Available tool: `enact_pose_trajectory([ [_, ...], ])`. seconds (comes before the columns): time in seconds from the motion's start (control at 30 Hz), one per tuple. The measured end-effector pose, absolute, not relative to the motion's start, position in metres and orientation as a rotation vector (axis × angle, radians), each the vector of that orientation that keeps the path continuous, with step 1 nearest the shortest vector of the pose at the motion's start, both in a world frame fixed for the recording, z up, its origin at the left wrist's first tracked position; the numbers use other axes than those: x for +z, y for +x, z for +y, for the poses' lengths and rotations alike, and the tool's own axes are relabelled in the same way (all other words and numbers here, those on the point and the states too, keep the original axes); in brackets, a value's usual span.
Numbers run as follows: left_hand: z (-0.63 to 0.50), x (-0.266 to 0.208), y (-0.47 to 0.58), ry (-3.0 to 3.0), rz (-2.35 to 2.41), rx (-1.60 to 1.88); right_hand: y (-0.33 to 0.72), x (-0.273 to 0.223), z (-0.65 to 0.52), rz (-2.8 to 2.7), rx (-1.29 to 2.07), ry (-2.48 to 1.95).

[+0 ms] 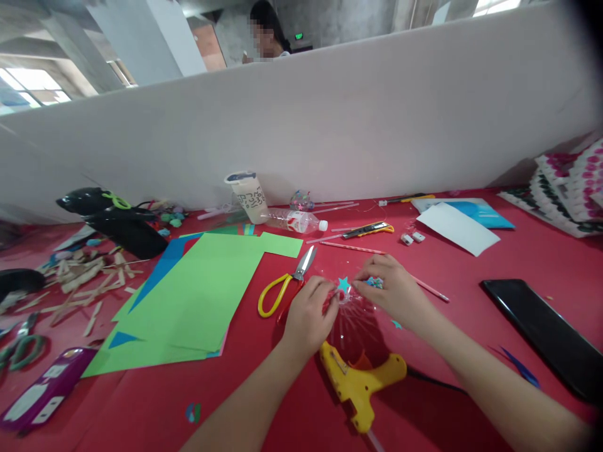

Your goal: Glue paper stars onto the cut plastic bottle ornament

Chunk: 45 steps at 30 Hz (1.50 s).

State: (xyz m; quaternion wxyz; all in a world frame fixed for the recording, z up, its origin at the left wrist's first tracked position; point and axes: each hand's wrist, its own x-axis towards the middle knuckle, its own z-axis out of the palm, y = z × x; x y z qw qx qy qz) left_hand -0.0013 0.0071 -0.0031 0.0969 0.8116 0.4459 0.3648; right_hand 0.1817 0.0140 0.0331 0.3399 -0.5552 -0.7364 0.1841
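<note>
My left hand [311,314] is closed, its fingertips pinching the left side of a clear plastic piece [346,320] that fans out in strips. A light-blue star [343,285] lies at the top of this piece, between my two hands. My right hand [393,292] is pinched closed at the star's right edge; whether it grips the star or the plastic is hidden. Beneath its fingers shows a small blue-and-white patterned thing [375,282]. Just below the hands lies a yellow glue gun [358,386]. Yellow-handled scissors [282,285] rest left of my left hand.
Green paper sheets [198,295] cover the left of the red table. Behind are a plastic bottle [296,221], a cup [249,198] and a utility knife [370,230]. A black phone [541,333] lies right. A white partition [330,132] stands behind, a person [271,31] beyond it.
</note>
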Motion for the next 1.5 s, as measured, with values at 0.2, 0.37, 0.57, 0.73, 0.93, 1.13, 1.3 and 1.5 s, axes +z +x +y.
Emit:
enact_pose_trajectory([
  [0.2, 0.008, -0.004, -0.002, 2.301, 1.336, 1.048, 0.185, 0.041, 0.014, -1.881, 0.625, -1.348],
  [0.37, 0.008, -0.003, -0.001, 2.232, 1.330, 1.085, 0.184, 0.051, 0.006, -1.936, 0.500, -1.262],
  [0.57, 0.009, -0.004, -0.002, 2.120, 1.303, 1.117, 0.184, 0.056, 0.003, -2.007, 0.484, -1.240],
  [0.73, 0.010, -0.003, -0.004, 2.041, 1.231, 1.136, 0.184, 0.052, 0.004, -2.090, 0.359, -1.242],
  [0.93, 0.014, -0.001, -0.007, 2.002, 1.208, 1.129, 0.184, 0.052, 0.004, -2.129, 0.274, -1.252],
  [1.13, 0.014, 0.003, -0.009, 1.969, 1.201, 1.096, 0.185, 0.044, 0.008, -2.116, 0.254, -1.215],
  [1.3, 0.013, 0.002, -0.008, 1.943, 1.241, 1.122, 0.186, 0.046, 0.008, -2.031, 0.248, -1.192],
  [1.5, 0.011, 0.002, -0.004, 1.818, 1.290, 1.118, 0.180, 0.061, -0.005, -2.199, 0.201, -0.988],
])
